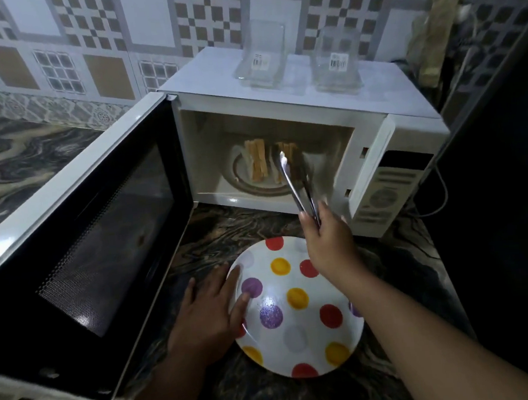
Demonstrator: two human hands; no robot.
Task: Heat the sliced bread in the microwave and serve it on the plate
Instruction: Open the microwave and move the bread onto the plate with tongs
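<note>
On the dark marbled table (258, 219), the left hand (212, 313) lies flat on the plate (299, 324); the right hand (327, 242) grips tongs (296, 184) reaching bread (258, 163) inside the microwave (282, 128) ahead.

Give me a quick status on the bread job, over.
Right hand holds tongs reaching into open microwave; left hand steadies polka-dot plate. Bread slices on the turntable. Path clear.

Toasted bread slices (258, 163) upright inside open microwave (312, 151); polka-dot plate (299, 330) empty on counter.
</note>
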